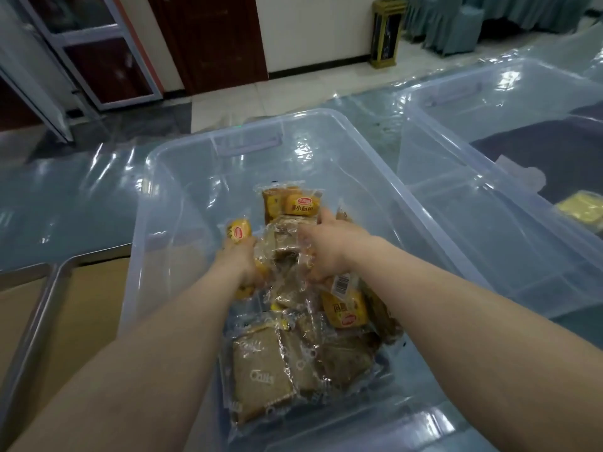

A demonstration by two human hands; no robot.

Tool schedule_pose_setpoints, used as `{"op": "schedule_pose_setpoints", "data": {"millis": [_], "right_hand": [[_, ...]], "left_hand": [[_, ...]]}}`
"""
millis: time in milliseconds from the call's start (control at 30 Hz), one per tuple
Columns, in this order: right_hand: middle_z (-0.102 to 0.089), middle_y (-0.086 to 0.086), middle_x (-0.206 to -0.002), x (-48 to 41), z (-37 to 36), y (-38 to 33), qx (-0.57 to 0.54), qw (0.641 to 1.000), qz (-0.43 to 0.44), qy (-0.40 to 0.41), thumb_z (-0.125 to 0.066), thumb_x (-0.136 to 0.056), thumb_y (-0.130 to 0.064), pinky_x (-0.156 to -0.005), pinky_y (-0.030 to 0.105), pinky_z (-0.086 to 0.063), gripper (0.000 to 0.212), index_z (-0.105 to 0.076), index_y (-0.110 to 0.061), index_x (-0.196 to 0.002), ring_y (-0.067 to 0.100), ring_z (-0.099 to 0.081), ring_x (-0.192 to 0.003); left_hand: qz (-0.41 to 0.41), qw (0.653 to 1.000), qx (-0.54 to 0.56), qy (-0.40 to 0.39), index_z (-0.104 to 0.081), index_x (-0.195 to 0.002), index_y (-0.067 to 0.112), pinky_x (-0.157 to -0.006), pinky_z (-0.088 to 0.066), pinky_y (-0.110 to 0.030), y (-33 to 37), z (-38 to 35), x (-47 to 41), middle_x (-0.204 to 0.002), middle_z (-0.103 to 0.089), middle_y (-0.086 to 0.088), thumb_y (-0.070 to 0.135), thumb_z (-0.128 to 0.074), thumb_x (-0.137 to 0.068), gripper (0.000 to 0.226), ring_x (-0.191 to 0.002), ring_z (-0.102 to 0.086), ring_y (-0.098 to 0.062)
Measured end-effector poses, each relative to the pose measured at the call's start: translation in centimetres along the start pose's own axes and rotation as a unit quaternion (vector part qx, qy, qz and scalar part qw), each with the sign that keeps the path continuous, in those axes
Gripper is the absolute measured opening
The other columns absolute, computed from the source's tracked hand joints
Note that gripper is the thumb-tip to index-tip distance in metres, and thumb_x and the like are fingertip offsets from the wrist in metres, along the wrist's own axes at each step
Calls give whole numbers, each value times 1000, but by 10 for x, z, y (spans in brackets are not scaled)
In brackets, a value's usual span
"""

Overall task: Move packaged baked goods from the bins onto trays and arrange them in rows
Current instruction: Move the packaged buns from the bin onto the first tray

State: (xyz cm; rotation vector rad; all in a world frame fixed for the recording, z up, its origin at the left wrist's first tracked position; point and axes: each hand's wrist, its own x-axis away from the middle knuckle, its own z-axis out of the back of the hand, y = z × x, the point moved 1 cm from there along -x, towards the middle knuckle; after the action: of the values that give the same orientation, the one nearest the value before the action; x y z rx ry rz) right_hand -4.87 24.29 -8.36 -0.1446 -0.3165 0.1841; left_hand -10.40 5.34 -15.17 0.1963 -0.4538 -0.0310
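Observation:
Both my arms reach down into a clear plastic bin (182,177) that holds several wrapped baked goods. My left hand (239,264) grips small yellow bread packets (239,231), one sticking out above its fingers. My right hand (326,252) grips a yellow packet with a barcode label (344,283) and lies over clear-wrapped brown pastries (282,238). More yellow packets (293,203) lie at the far side of the pile. Flat brown oat cakes (261,373) in clear wrap lie near me. A metal tray (42,308) lined with brown paper sits at the left.
A second clear bin (489,102) stands at the right with a yellow packet (580,210) inside. The table is covered in shiny plastic sheeting (65,197). A dark wooden door and a gold-trimmed waste bin (386,31) stand on the floor beyond.

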Motion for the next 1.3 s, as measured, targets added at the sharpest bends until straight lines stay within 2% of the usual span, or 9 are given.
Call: {"op": "schedule_pose_setpoints", "data": {"millis": [67,167,400,667,800,900,1033,1200,1300], "right_hand": [[-26,11,-141,0,2,-2,-3,1000,2,15,-80,-63,-50,-81,41,-49,87,-34,-34,-136,35,-55,-104],[-25,10,-138,1,8,-10,-30,998,9,55,-78,-64,-51,-81,44,-52,79,-37,-33,-129,34,-55,-100],[-29,4,-126,10,24,-32,-83,983,42,159,-77,-65,-48,-65,34,-43,70,-37,-36,-121,27,-50,-91],[-25,-2,-119,21,50,-48,-155,955,89,236,-78,-65,-46,-74,41,-54,63,-37,-39,-112,26,-55,-91],[-23,-5,-121,26,74,-80,-181,927,154,291,-79,-64,-48,-76,35,-52,64,-38,-44,-113,22,-53,-92],[-21,-10,-123,36,88,-113,-184,907,195,324,-79,-63,-51,-76,31,-50,68,-37,-46,-115,15,-44,-94],[-19,-12,-125,48,96,-179,-162,902,241,319,-78,-63,-53,-76,37,-55,69,-34,-49,-116,18,-51,-98],[-14,-17,-109,57,67,-303,-160,887,299,312,-78,-62,-53,-75,31,-50,66,-36,-48,-113,13,-46,-89],[-18,-13,-118,64,34,-390,-168,890,324,274,-79,-63,-52,-78,34,-52,66,-37,-47,-114,17,-50,-91]], "left_hand": [[-19,998,-12,59,-28,-141,34,-97,-44,-45,2,17,9,-140,-26,-18,30,-82,-65,93,-118,-42,-40],[-58,989,-4,133,-33,-138,33,-93,-44,-42,8,45,23,-132,-37,-18,26,-77,-68,83,-113,-46,-38],[-93,978,29,187,-40,-128,30,-73,-46,-35,9,73,64,-117,-57,-11,19,-75,-73,66,-99,-56,-32],[-149,930,40,333,-39,-128,34,-71,-43,-33,1,130,121,-109,-55,-7,24,-75,-75,64,-95,-56,-28],[-145,901,50,406,-39,-127,34,-69,-42,-34,-16,157,155,-110,-54,-7,22,-73,-76,63,-93,-55,-27],[-136,881,86,445,-39,-126,36,-68,-41,-33,-47,167,182,-111,-53,-7,23,-75,-76,62,-90,-53,-23],[-104,861,136,479,-37,-125,40,-71,-40,-31,-112,171,220,-119,-54,-5,24,-76,-75,66,-90,-50,-16],[-48,848,165,502,-40,-127,40,-73,-39,-31,-228,152,280,-110,-54,3,36,-75,-75,63,-93,-51,-17],[-8,854,160,495,-41,-129,37,-79,-43,-33,-312,133,321,-123,-57,1,40,-75,-73,65,-104,-55,-22]]}}
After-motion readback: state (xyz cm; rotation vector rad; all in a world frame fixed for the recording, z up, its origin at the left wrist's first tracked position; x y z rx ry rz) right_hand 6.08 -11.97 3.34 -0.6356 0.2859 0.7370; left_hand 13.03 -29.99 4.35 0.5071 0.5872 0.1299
